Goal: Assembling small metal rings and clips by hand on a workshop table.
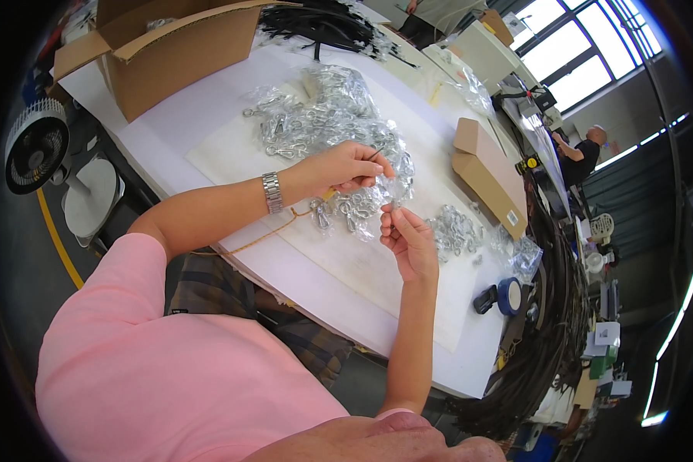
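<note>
My left hand (352, 166), with a metal watch (272, 192) on its wrist, is closed in a pinch above the middle of the table. A thin dark piece (376, 154) sticks up from its fingers; its kind is unclear. Just below and to the right, my right hand (410, 240) is also pinched, fingertips up. Something small and clear, perhaps plastic, shows between the hands, too blurred to name. Behind them lies a heap of clear plastic bags (323, 115) with silvery metal clips. Loose metal clips (456, 231) lie right of my right hand.
An open cardboard box (185, 61) stands at the far left, and a smaller box (489, 177) at the right. Blue tape (509, 296) sits near the right edge by dark strips (550, 323). An orange cord (266, 237) crosses the near edge. A person (585, 158) works far right.
</note>
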### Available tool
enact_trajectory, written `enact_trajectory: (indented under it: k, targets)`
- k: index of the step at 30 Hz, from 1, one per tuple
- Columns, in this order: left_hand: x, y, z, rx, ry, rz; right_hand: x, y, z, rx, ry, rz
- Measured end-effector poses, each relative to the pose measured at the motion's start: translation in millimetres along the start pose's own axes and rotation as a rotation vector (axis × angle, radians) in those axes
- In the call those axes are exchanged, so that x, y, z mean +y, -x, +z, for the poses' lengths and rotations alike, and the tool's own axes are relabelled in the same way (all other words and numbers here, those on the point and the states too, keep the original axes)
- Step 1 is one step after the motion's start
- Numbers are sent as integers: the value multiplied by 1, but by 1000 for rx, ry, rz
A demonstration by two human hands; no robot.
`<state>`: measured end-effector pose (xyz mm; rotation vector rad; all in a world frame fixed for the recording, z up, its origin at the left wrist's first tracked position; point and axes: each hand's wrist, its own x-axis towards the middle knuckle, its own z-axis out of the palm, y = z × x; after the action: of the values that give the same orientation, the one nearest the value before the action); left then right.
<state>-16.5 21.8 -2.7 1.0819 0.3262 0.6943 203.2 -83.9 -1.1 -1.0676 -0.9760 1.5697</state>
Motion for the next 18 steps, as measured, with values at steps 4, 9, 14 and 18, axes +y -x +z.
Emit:
enact_trajectory:
  k: [4, 9, 14, 18]
  targets:
    - [12, 4, 14, 74, -748, 86, 0, 2, 7, 147, 198, -139]
    - [5, 13, 27, -188, -718, 122, 5, 0, 13, 233, 303, -215]
    - [-23, 7, 27, -4, -786, 152, 17, -3, 26, 280, 441, -329]
    - [-26, 9, 33, 50, -891, 224, 20, -2, 31, 308, 480, -365]
